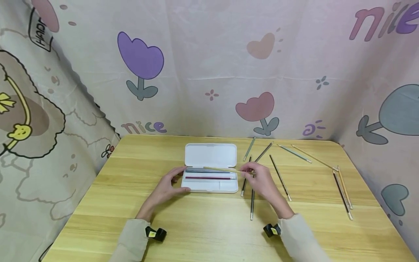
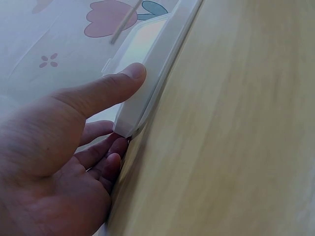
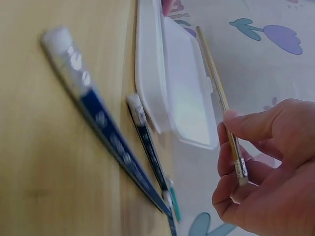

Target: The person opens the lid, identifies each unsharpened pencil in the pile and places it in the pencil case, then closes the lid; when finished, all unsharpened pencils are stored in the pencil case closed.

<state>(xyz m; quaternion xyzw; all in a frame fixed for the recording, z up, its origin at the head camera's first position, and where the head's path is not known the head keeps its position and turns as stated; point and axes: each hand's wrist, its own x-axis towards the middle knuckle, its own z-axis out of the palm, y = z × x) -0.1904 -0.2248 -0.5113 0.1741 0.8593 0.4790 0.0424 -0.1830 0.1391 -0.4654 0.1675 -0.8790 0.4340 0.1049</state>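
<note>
A white pencil case (image 1: pixel 199 186) lies with its lid (image 1: pixel 210 154) raised at the back. My left hand (image 1: pixel 165 187) grips its left end, the thumb (image 2: pixel 133 71) along the front wall and the other fingers at the corner. A red pencil (image 1: pixel 207 178) and a dark one (image 1: pixel 199 171) lie lengthwise inside. My right hand (image 1: pixel 262 180) pinches a yellow pencil (image 1: pixel 222 169) near its eraser end, between thumb and fingers. That pencil points left over the case, near the hinge, in the head view.
Dark pencils (image 1: pixel 280 178) lie scattered under and beside my right hand. Two greenish pencils (image 1: pixel 249 149) rest towards the table's back edge. Farther right lie yellow pencils (image 1: pixel 344 187) and a black pencil (image 1: pixel 342 196). A printed cloth (image 1: pixel 203 54) hangs behind the wooden table (image 1: pixel 209 229).
</note>
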